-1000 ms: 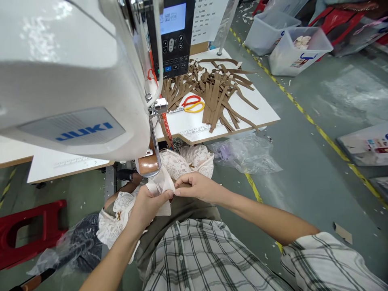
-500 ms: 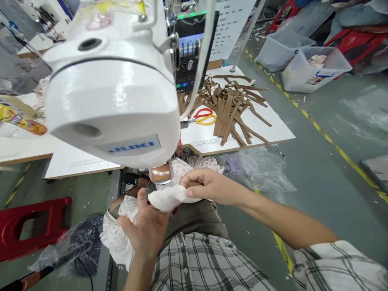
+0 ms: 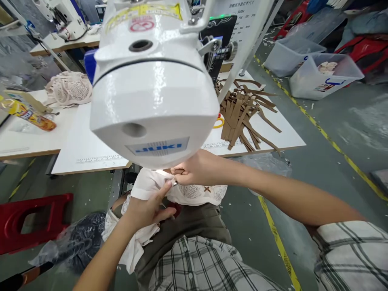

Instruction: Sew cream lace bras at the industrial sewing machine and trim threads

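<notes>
Below the white machine head (image 3: 154,109), both hands are at a white lace garment (image 3: 197,195) that lies over the lap. My left hand (image 3: 148,210) holds the fabric's edge, its thumb and fingers closed on it. Close by on the right, my right hand (image 3: 194,169) pinches the same cloth, its fingertips partly under the machine head. The needle area is hidden by the head. More white fabric (image 3: 133,246) hangs down at the left, beside the knee.
Brown strips (image 3: 239,117) and yellow-handled scissors (image 3: 218,122) lie on the white table (image 3: 281,141). A bottle (image 3: 33,117) and beige fabric (image 3: 69,88) are at the left. A red stool (image 3: 33,234) stands lower left; plastic bins (image 3: 324,76) are upper right.
Both hands have moved with the fabric up toward the machine head. My left hand has closed on the cloth. The view has shifted, and the lace garment shows more on the lap.
</notes>
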`<state>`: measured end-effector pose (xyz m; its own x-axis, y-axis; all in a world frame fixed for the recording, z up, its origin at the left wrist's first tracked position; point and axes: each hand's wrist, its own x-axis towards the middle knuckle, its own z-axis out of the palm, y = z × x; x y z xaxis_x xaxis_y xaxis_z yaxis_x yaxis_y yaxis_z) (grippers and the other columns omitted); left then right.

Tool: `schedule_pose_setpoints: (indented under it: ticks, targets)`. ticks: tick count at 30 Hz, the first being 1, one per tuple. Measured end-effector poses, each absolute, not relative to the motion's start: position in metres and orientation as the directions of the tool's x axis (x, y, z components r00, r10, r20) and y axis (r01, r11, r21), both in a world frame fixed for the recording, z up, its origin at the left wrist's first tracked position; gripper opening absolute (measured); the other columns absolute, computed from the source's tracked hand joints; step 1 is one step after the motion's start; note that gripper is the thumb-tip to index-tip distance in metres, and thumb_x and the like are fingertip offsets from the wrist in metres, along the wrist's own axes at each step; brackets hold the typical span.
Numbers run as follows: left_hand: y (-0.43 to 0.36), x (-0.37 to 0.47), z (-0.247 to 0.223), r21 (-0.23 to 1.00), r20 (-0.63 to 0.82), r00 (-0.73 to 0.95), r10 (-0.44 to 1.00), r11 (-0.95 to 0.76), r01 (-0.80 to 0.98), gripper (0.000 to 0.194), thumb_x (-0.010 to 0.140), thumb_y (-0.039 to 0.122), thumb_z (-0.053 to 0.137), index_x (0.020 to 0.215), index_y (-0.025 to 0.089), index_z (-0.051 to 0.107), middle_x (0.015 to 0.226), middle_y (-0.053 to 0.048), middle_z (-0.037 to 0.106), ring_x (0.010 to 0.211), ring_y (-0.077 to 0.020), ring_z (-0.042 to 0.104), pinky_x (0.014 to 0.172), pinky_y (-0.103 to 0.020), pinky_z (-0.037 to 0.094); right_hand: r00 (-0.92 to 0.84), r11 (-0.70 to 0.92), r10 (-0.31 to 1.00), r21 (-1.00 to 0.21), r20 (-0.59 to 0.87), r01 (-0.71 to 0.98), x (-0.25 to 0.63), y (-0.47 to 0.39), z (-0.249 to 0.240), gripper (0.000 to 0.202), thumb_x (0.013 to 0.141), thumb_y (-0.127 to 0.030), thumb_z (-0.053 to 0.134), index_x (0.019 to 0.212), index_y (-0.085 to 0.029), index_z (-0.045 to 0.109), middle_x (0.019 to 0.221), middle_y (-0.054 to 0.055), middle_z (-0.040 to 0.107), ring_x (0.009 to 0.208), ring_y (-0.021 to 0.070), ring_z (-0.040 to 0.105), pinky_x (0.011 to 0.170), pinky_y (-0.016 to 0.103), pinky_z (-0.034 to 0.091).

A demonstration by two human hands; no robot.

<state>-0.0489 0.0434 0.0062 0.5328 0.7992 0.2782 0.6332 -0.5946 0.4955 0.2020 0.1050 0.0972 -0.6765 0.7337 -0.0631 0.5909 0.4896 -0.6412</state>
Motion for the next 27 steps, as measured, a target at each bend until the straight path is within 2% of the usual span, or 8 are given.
schedule_pose_setpoints:
  ticks: [3, 6, 9, 11, 13, 16, 22, 27]
  targets:
    - [0.056, -0.046, 0.004, 0.153, 0.403, 0.702, 0.587, -0.799, 0.581, 0.062, 0.082, 0.043, 0.073, 0.139, 0.028, 0.056, 0.118, -0.011, 0.072, 0.102, -0.0301, 0.069, 0.095, -0.039, 0.052, -0.677, 0.478, 0.730, -0.636, -0.095, 0.606, 0.201, 0.103, 0.102, 0.039, 0.080, -0.019, 0.055, 0.056, -0.019, 0.025, 0.051, -0.005, 0.024, 0.051, 0.0087, 0.020, 0.053, 0.031, 0.014]
    - [0.061, -0.046, 0.003, 0.016, 0.436, 0.735, 0.520, -0.821, 0.571, 0.066, 0.083, 0.041, 0.072, 0.144, 0.028, 0.050, 0.115, -0.011, 0.072, 0.099, -0.0298, 0.069, 0.092, -0.038, 0.052, -0.669, 0.455, 0.733, -0.641, -0.123, 0.618, 0.201, 0.103, 0.108, 0.040, 0.081, -0.016, 0.056, 0.056, -0.019, 0.025, 0.051, -0.005, 0.023, 0.050, 0.0083, 0.019, 0.053, 0.031, 0.015]
    - [0.059, -0.044, 0.007, 0.051, 0.401, 0.716, 0.572, -0.794, 0.605, 0.062, 0.087, 0.037, 0.068, 0.145, 0.031, 0.048, 0.102, -0.008, 0.074, 0.086, -0.0246, 0.071, 0.083, -0.032, 0.053, -0.648, 0.420, 0.751, -0.668, -0.124, 0.615, 0.203, 0.101, 0.103, 0.034, 0.082, -0.014, 0.056, 0.055, -0.019, 0.036, 0.051, -0.005, 0.030, 0.049, 0.0086, 0.024, 0.052, 0.029, 0.019]
    - [0.054, -0.039, 0.012, 0.119, 0.362, 0.684, 0.634, -0.759, 0.640, 0.059, 0.088, 0.034, 0.065, 0.145, 0.031, 0.048, 0.096, -0.006, 0.075, 0.079, -0.0214, 0.070, 0.079, -0.029, 0.053, -0.632, 0.421, 0.775, -0.717, -0.034, 0.556, 0.206, 0.097, 0.090, 0.021, 0.086, -0.016, 0.057, 0.066, -0.019, 0.055, 0.060, -0.003, 0.049, 0.056, 0.0108, 0.040, 0.056, 0.027, 0.028]
    - [0.048, -0.033, 0.018, 0.192, 0.327, 0.627, 0.707, -0.699, 0.689, 0.056, 0.089, 0.031, 0.063, 0.144, 0.030, 0.050, 0.093, -0.006, 0.075, 0.079, -0.0206, 0.070, 0.078, -0.027, 0.053, -0.581, 0.459, 0.806, -0.739, 0.113, 0.493, 0.210, 0.092, 0.074, 0.011, 0.091, -0.023, 0.058, 0.088, -0.020, 0.068, 0.084, 0.004, 0.065, 0.077, 0.0167, 0.056, 0.068, 0.028, 0.039]
    - [0.040, -0.023, 0.024, 0.256, 0.291, 0.554, 0.780, -0.622, 0.740, 0.053, 0.089, 0.030, 0.062, 0.141, 0.030, 0.053, 0.097, -0.007, 0.075, 0.091, -0.0228, 0.070, 0.081, -0.027, 0.054, -0.485, 0.521, 0.829, -0.699, 0.277, 0.490, 0.213, 0.086, 0.052, 0.018, 0.095, -0.027, 0.055, 0.099, -0.023, 0.072, 0.108, 0.009, 0.068, 0.105, 0.0233, 0.059, 0.084, 0.034, 0.042]
    - [0.034, -0.011, 0.030, 0.179, 0.309, 0.523, 0.794, -0.589, 0.788, 0.059, 0.090, 0.027, 0.062, 0.146, 0.028, 0.046, 0.104, -0.009, 0.075, 0.106, -0.0276, 0.067, 0.091, -0.034, 0.053, -0.441, 0.526, 0.839, -0.683, 0.320, 0.506, 0.211, 0.084, 0.045, 0.017, 0.094, -0.025, 0.058, 0.094, -0.023, 0.075, 0.101, 0.006, 0.071, 0.103, 0.0223, 0.061, 0.089, 0.036, 0.043]
    - [0.023, -0.004, 0.027, 0.029, 0.342, 0.514, 0.787, -0.555, 0.831, 0.069, 0.088, 0.025, 0.064, 0.152, 0.024, 0.037, 0.113, -0.014, 0.073, 0.113, -0.0381, 0.064, 0.096, -0.050, 0.051, -0.428, 0.532, 0.837, -0.686, 0.340, 0.496, 0.212, 0.085, 0.047, 0.016, 0.093, -0.023, 0.059, 0.093, -0.022, 0.075, 0.099, 0.005, 0.071, 0.100, 0.0212, 0.061, 0.091, 0.035, 0.042]
